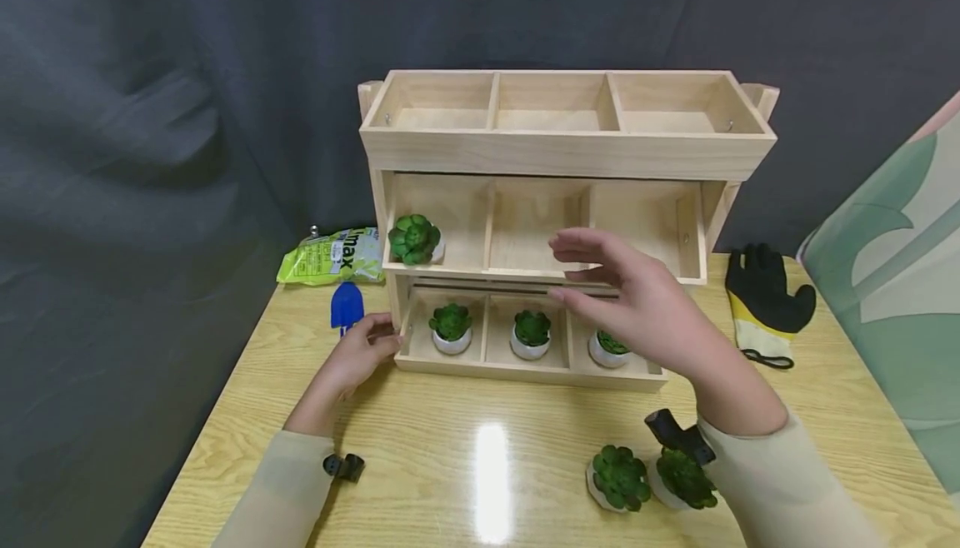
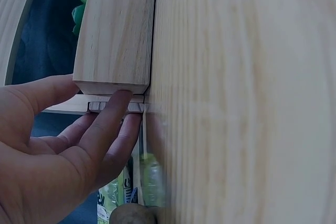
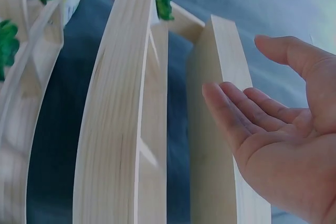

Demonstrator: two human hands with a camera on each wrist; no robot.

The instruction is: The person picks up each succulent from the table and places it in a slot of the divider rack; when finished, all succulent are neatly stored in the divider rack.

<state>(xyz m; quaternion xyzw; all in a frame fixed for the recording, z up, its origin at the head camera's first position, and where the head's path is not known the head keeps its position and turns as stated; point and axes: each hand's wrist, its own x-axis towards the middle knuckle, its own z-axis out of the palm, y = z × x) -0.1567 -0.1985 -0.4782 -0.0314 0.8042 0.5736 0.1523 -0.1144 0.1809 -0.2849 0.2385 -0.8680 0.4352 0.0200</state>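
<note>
A three-tier wooden planter shelf [image 1: 567, 155] stands at the back of the table. My left hand [image 1: 367, 352] holds its lower left corner; the left wrist view shows thumb and fingers at the end of the bottom tray [image 2: 113, 35]. In front of the middle tier, at the right, my right hand [image 1: 637, 298] hovers with nothing in it, thumb apart from the fingers. One potted succulent [image 1: 415, 240] sits in the middle tier's left compartment. In the bottom tier, a succulent [image 1: 451, 327], another succulent [image 1: 531, 334] and a third, partly hidden succulent [image 1: 609, 351] occupy the three compartments.
Near the front right stand two more succulents, one [image 1: 619, 479] beside another [image 1: 684, 479] partly covered by my right sleeve. A black and yellow glove [image 1: 768, 302] lies right of the shelf. A green bag [image 1: 333, 256] and a blue toy shovel [image 1: 347, 306] lie on the left.
</note>
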